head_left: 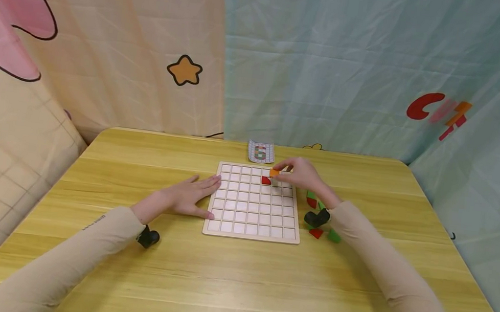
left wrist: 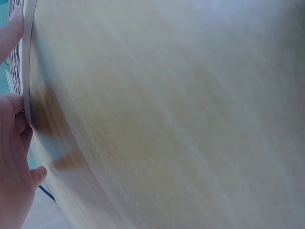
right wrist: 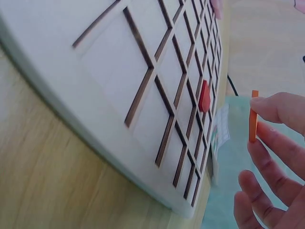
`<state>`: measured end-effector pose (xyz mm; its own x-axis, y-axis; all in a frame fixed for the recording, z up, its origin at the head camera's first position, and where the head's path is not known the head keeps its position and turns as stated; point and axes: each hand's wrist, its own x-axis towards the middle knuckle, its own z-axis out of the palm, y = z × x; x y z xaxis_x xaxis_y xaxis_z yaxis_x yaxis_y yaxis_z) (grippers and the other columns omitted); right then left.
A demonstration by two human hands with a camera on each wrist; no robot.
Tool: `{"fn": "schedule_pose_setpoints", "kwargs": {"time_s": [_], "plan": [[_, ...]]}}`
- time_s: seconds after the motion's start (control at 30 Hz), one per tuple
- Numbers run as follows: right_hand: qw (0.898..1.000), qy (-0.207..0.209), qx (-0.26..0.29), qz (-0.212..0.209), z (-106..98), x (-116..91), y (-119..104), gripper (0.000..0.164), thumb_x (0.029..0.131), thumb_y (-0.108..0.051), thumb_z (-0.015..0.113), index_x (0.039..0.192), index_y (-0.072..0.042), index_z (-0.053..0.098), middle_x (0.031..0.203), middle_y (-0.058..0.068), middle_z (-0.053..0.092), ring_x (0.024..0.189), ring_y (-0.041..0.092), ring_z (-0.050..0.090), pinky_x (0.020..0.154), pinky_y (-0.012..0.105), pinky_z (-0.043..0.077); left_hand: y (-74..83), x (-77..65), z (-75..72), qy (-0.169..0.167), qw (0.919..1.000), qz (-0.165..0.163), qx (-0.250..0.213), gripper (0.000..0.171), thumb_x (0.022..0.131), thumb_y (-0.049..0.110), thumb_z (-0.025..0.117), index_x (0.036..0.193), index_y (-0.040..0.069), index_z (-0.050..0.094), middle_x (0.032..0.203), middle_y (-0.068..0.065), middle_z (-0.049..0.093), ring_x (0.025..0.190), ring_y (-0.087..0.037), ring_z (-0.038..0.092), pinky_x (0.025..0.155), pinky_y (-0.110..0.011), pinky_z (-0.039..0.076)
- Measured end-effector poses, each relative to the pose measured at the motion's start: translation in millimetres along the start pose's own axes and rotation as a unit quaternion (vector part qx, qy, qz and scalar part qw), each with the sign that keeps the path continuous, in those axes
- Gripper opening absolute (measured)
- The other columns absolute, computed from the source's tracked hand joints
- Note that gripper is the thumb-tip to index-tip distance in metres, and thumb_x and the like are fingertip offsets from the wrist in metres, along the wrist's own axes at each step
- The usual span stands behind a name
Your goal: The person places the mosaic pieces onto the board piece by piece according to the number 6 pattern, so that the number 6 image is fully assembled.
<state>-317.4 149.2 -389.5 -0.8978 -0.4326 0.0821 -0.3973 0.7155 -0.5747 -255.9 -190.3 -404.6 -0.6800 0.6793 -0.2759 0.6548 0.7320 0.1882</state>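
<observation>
A white grid board (head_left: 239, 238) with square recesses lies on the table. On its left edge rests my left hand (head_left: 190, 196), fingers spread and straight; the left wrist view catches part of this hand (left wrist: 14, 143) at the board's rim. My right hand (head_left: 302, 174) pinches a flat orange tile (head_left: 274, 172) between thumb and fingers over the upper right of the board. Seen from the right wrist, the orange tile (right wrist: 253, 117) is held edge-on, above the board's surface. One red tile (head_left: 266, 180) with a curved side sits in a cell just left of that hand.
Several loose red and green pieces (head_left: 333, 236) lie right of the board, partly hidden under my right wrist. Behind the board is a small printed card (head_left: 261, 152) with a coloured grid pattern. Curtains (head_left: 342, 74) hang beyond the table's far edge.
</observation>
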Motion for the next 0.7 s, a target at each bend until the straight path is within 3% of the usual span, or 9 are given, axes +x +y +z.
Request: {"fn": "schedule_pose_setpoints", "kwargs": {"time_s": [0.37, 0.53, 0.7], "plan": [[1.0, -0.012, -0.007, 0.011, 15.7, 14.9, -15.1, 0.024, 0.083, -0.03, 0.075, 0.103, -0.017, 0.076, 0.099, 0.001, 0.074, 0.07, 0.017, 0.051, 0.059, 0.025, 0.039, -0.5, 0.7, 0.4, 0.0, 1.0, 0.001, 0.003, 0.098, 0.089, 0.066, 0.049, 0.155, 0.008, 0.006, 0.163, -0.009, -0.003, 0.151, -0.024, 0.002, 0.12, -0.055, 0.003], [1.0, -0.025, -0.004, 0.011, 21.8, 21.2, -17.6, 0.026, 0.083, -0.03, 0.075, 0.104, -0.014, 0.076, 0.1, 0.004, 0.074, 0.066, 0.015, 0.051, 0.057, 0.024, 0.039, -0.7, 0.4, 0.6, -0.003, 1.0, -0.002, 0.006, 0.097, 0.089, 0.066, 0.048, 0.155, 0.009, 0.005, 0.163, -0.008, -0.003, 0.151, -0.023, 0.001, 0.121, -0.055, 0.003], [0.999, -0.035, 0.004, 0.009, 28.5, 25.0, -16.6, 0.028, 0.082, -0.03, 0.076, 0.105, -0.015, 0.075, 0.102, 0.004, 0.074, 0.073, 0.015, 0.06, 0.063, 0.025, 0.047, -0.5, 0.1, 0.0, -0.003, 1.0, 0.0, 0.005, 0.098, 0.089, 0.066, 0.048, 0.155, 0.008, 0.005, 0.163, -0.01, -0.003, 0.151, -0.024, 0.002, 0.12, -0.055, 0.003]]}}
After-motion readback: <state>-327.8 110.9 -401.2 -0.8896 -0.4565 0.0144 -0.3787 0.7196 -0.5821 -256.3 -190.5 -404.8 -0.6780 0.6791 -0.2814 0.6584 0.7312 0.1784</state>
